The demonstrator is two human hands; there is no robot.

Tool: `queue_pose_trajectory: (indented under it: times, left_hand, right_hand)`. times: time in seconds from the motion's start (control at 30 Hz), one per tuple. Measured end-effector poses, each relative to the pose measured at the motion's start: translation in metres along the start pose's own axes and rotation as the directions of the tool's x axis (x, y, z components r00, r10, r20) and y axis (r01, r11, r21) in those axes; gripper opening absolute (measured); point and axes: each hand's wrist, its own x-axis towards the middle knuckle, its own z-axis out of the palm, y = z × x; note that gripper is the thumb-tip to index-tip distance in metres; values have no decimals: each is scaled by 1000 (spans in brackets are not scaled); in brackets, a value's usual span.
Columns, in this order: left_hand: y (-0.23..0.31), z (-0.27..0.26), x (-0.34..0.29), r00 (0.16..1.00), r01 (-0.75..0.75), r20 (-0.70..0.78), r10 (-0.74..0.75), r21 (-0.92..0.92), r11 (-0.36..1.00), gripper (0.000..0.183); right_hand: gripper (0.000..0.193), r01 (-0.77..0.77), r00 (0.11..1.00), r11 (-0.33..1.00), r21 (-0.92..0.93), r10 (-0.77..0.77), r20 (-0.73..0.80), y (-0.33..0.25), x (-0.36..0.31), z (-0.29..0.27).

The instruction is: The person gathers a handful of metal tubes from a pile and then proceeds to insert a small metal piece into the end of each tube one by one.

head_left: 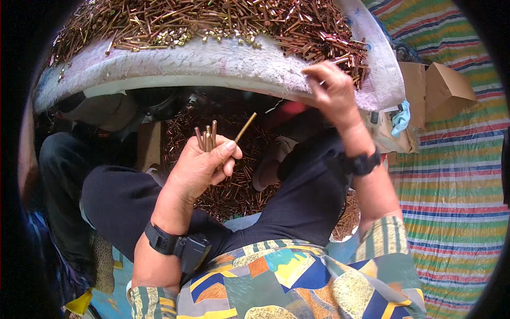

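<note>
My left hand [204,159] is closed round several slim copper-coloured metal rods [206,139] that stick up above the fingers. A longer brass-coloured rod [246,127] slants up to the right, pinched at the thumb and fingertips. Over the padded front edge of the table [212,61] hovers my right hand [332,90], slightly blurred, with curled fingers; anything they hold is too small or hidden to make out. Beyond it, a large heap of similar metal rods [223,18] covers the tabletop. Small shiny gold-coloured pieces [172,38] lie along the heap's near edge.
Many more rods lie in a pile [234,191] below, between my legs. An open cardboard box [446,90] and a light blue cloth [401,118] are at the right, by a striped plastic sheet [451,186]. Another dark-trousered leg [58,181] shows at the left.
</note>
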Motion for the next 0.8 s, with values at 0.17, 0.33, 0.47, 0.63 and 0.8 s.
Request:
queue_pose_trajectory:
  times: [0.17, 0.33, 0.47, 0.63, 0.8]
  left_hand:
    - [-4, 0, 5, 1000, 12, 12, -11, -59, 998, 19]
    - [-3, 0, 7, 997, -11, -78, 9, -25, 1000, 17]
    - [1, -1, 5, 994, -18, -111, 13, -49, 999, 16]
    - [3, 0, 2, 995, -32, -95, 29, -33, 999, 15]
    - [7, -2, -2, 996, -41, -79, 39, -25, 999, 16]
  right_hand:
    - [10, 197, 974, 919, -342, -144, 174, 50, 12, 3]
    - [15, 304, 953, 922, -241, -295, 73, 29, 21, 8]
    - [8, 317, 905, 943, 99, -332, 265, -33, 18, 2]
    - [12, 202, 900, 928, 313, -302, 315, -52, 9, 6]
    - [12, 29, 878, 895, 445, -236, 417, -58, 10, 0]
